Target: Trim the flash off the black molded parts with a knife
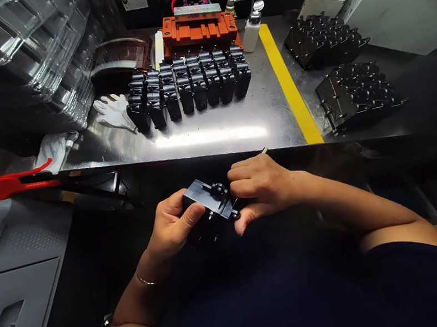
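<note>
A black box-shaped plastic part [202, 193] with small pins and a round knob on it is gripped by my left hand [173, 222], thumb along its near edge. My right hand [262, 184] is closed around a thin stick-like tool [264, 151]. One pale end of that tool pokes out above my knuckles, and its other end appears to meet the part's right side. My right thumb is at the part's lower right corner. Most of the tool is hidden by my fingers. Both hands are in front of the bench, below its edge.
A row of similar black parts [184, 88] stands on the metal bench [220, 124], before an orange fixture [198, 27]. Two more groups [321, 41] lie right of the yellow tape [292, 88]. White gloves [113, 112], a red air gun [6, 185], clear trays [42, 53] and a pump bottle [251, 33] surround them.
</note>
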`<state>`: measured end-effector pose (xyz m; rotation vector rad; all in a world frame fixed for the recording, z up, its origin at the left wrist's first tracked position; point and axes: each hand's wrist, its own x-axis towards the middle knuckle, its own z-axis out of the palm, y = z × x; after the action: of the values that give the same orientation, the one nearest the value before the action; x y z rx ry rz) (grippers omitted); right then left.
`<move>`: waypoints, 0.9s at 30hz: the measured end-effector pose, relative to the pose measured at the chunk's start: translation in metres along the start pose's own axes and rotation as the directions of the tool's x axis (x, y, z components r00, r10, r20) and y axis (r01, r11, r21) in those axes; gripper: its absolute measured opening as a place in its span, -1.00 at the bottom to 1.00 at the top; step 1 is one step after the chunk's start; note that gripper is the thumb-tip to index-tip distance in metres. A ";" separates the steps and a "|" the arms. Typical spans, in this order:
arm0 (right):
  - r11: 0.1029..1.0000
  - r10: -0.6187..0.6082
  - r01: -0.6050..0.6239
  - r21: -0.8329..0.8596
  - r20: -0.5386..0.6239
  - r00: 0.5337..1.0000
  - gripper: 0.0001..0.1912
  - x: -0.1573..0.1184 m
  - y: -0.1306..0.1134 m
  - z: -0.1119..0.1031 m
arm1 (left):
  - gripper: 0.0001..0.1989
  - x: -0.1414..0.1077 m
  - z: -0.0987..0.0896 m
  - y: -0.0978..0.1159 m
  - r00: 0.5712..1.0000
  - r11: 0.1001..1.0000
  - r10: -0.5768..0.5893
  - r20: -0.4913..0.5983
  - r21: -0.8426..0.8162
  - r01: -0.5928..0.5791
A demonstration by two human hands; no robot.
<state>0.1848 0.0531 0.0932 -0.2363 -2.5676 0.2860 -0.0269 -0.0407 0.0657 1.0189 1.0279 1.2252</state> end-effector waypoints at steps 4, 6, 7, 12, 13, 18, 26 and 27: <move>0.997 -0.057 0.057 0.047 0.005 0.998 -0.35 -0.002 0.001 0.003 | -0.71 0.003 -0.001 -0.005 0.999 1.000 -0.013 0.040 0.012 0.013; 0.995 -0.076 0.078 0.068 -0.022 0.997 -0.36 -0.002 0.001 0.004 | -0.70 0.005 -0.001 -0.006 0.999 1.000 -0.011 0.045 0.001 0.011; 0.995 -0.074 0.076 0.067 -0.034 0.997 -0.36 -0.002 0.001 0.004 | -0.70 0.005 -0.001 -0.006 0.999 1.000 -0.010 0.044 -0.004 0.010; 0.999 -0.009 0.010 0.033 -0.032 0.999 -0.34 0.001 -0.001 0.002 | -0.70 0.003 0.001 -0.003 0.999 0.999 -0.046 0.025 -0.021 0.046; 0.999 -0.014 0.015 0.044 -0.025 1.000 -0.35 0.001 -0.001 0.002 | -0.69 0.003 0.002 -0.003 0.998 0.998 -0.055 0.021 -0.023 0.055; 0.982 0.090 -0.063 0.177 -0.148 0.985 -0.47 -0.004 0.001 0.008 | -0.68 0.006 0.008 -0.003 0.992 0.999 -0.003 -0.127 -0.035 -0.002; 0.695 0.689 -0.396 0.600 -0.399 0.606 -0.75 0.015 -0.006 0.024 | -0.84 0.022 0.025 0.010 0.812 0.779 0.562 -0.161 0.432 -0.453; 0.686 0.693 -0.374 0.624 -0.404 0.597 -0.75 0.017 -0.007 0.024 | -0.85 0.023 0.025 0.013 0.785 0.741 0.603 -0.141 0.464 -0.486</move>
<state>0.1566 0.0461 0.0835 -0.8100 -1.6183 0.9104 -0.0039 -0.0182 0.0826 1.5894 1.2880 1.7265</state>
